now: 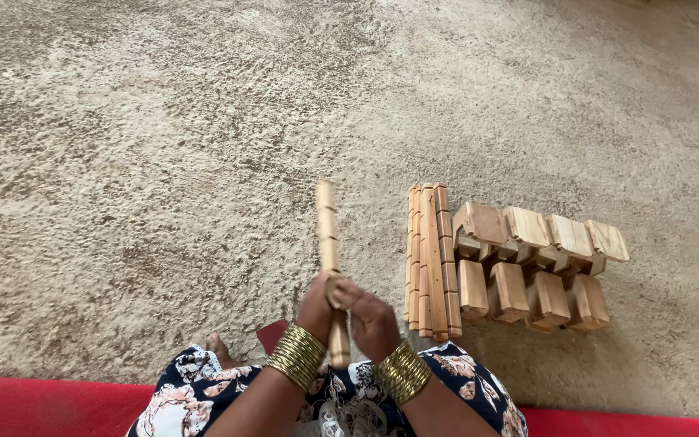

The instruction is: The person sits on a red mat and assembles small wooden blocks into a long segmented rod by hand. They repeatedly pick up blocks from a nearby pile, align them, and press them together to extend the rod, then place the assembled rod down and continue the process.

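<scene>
A long notched wooden stick (327, 231) points away from me, held upright over the sandy ground. My left hand (315, 308) grips its lower part. My right hand (371, 319) presses a small brown piece against the stick where the two hands meet; what that piece is I cannot tell. Both wrists carry gold bangles. Just right of my hands lies a bundle of similar notched sticks (431, 259), side by side.
Several chunky wooden blocks (537, 267) lie in two rows right of the stick bundle. Coarse sandy ground (163, 162) fills the view. A red mat (34, 405) runs along the bottom edge, under my patterned dress.
</scene>
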`<state>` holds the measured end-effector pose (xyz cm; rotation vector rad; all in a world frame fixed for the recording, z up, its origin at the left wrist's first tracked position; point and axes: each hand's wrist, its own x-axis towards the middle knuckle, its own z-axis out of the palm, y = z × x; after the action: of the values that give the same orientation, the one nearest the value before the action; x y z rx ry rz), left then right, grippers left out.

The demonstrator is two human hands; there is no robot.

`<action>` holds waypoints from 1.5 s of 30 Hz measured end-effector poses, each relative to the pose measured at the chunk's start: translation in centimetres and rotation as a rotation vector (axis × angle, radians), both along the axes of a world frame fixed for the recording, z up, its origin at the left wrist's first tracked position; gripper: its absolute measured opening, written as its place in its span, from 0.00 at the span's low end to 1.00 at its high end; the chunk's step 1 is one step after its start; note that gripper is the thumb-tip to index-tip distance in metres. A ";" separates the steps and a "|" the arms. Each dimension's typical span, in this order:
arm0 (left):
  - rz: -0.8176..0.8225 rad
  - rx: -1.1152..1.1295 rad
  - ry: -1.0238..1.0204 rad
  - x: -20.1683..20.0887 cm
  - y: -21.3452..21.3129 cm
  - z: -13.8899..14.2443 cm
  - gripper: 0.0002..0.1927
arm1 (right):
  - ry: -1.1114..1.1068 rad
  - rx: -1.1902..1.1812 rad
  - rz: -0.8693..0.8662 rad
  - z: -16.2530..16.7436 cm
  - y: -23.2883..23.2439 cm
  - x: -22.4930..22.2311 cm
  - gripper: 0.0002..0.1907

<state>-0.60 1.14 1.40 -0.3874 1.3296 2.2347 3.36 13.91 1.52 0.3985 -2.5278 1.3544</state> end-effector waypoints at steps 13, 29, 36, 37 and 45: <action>-0.011 0.355 -0.048 0.8 0.9 -0.3 0.18 | 0.082 0.045 0.012 0.4 0.8 -0.5 0.14; -0.225 -0.112 -0.059 1.7 1.7 -0.3 0.17 | 0.107 0.189 -0.257 0.2 2.6 -1.5 0.14; -0.097 -0.245 -0.079 0.4 0.1 0.0 0.25 | 0.035 0.035 -0.080 0.8 0.8 -0.4 0.13; -0.056 -0.295 -0.093 -0.1 -0.4 -0.1 0.27 | 0.061 -0.008 -0.005 1.2 0.1 0.0 0.12; 0.115 0.182 -0.069 -2.0 -2.1 -2.4 0.25 | 0.126 0.067 0.120 3.2 -1.9 4.3 0.11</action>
<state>-2.57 -0.93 -1.05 -0.4808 1.0826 2.3908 7.65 12.05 4.68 0.6370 -2.4851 1.2452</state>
